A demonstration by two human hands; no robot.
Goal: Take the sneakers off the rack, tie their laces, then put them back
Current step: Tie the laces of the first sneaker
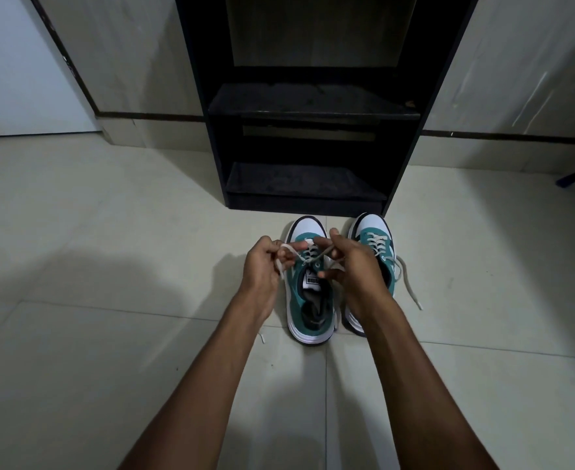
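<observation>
Two bare forearms reach forward over the pale tiled floor (75,232). The left hand (262,266) has its fingers curled round one end of the white lace (308,260), and the right hand (350,262) pinches the other end between thumb and curled fingers, so the lace runs taut between them above the tongue. Under the hands stands the left sneaker (308,300), teal with a white toe and white sole, upright on the floor with a dark sock tucked inside. Just beside it, partly hidden by the right wrist, stands the right sneaker (376,245), its loose lace (409,283) trailing over the tiles to the right. Both toes point at the black rack (309,106), which stands just beyond them against the wall with its dark shelves in shadow.
</observation>
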